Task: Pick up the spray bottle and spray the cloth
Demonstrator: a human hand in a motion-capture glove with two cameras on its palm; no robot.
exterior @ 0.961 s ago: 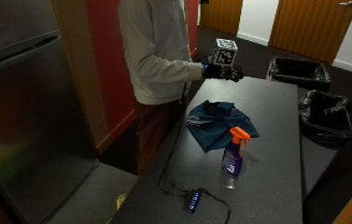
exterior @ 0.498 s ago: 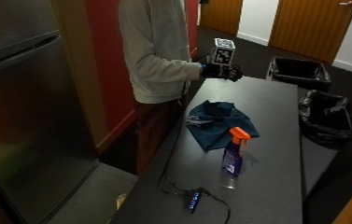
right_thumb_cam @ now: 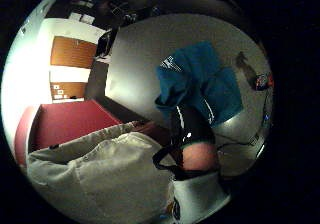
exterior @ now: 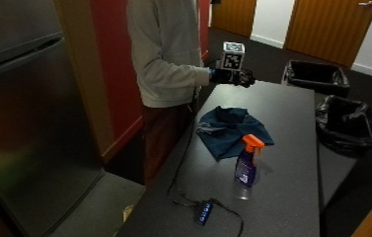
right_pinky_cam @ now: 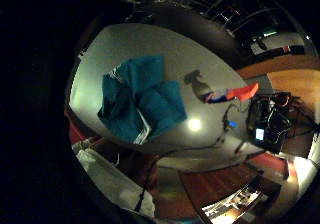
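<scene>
From the outside view, a person in a light grey sweatshirt [exterior: 166, 54] stands at the far end of a dark grey table [exterior: 290, 173], the gloved right hand [exterior: 233, 77] held up in the air above the table's far edge, touching nothing; its fingers look loosely curled, though whether they are spread or closed cannot be told. A crumpled teal cloth [exterior: 230, 130] lies on the table nearer the person, and the spray bottle [exterior: 247, 166], clear-bodied with an orange trigger head, stands upright just beyond the cloth's near corner, well apart from the hand. This view alone shows two black bins [exterior: 343, 123] on the floor beside the table, a grey cabinet [exterior: 28, 123] and a small dark device with its cable [exterior: 204, 213] at the table's near end. The little finger side palm view shows the cloth [right_pinky_cam: 140, 101] spread below the hand and the bottle's orange head [right_pinky_cam: 235, 94] beside it, with the bottle's shadow on the tabletop. The thumb side palm view adds the sweatshirt sleeve [right_thumb_cam: 100, 169] close by, the cloth [right_thumb_cam: 200, 86] with white printing on one fold, and a sliver of the bottle [right_thumb_cam: 263, 81] at the table's far side.
</scene>
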